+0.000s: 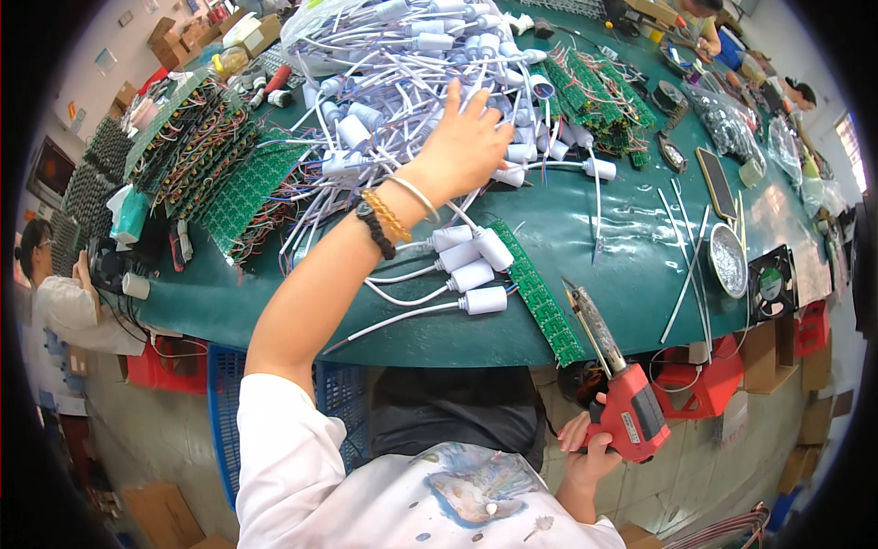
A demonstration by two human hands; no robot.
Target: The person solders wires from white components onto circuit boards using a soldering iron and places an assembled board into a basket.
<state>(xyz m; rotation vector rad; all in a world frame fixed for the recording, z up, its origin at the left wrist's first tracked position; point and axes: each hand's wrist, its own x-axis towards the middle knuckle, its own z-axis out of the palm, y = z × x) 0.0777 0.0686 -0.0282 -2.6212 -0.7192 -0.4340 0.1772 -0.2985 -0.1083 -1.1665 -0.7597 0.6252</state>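
My left hand (465, 145) reaches over a big pile of white cylindrical connectors with cables (402, 101), fingers spread at the pile's right side. Whether its fingertips touch a connector I cannot tell. In my right hand (590, 453), at the table's front edge, is a red soldering gun (633, 416), its long metal tip pointing up and left. Left of that tip lies a narrow green circuit board strip (538, 297), slanting toward the table edge. Several white connectors (483, 300) lie beside the strip, their cables trailing left.
Stacks of green circuit boards (206, 146) with wires stand at the left, and more boards (594, 101) at the back right. Thin rods (686, 261), a round metal dish (728, 261) and a black fan (773, 284) lie right. A blue crate (340, 412) is below the edge. Other people sit around.
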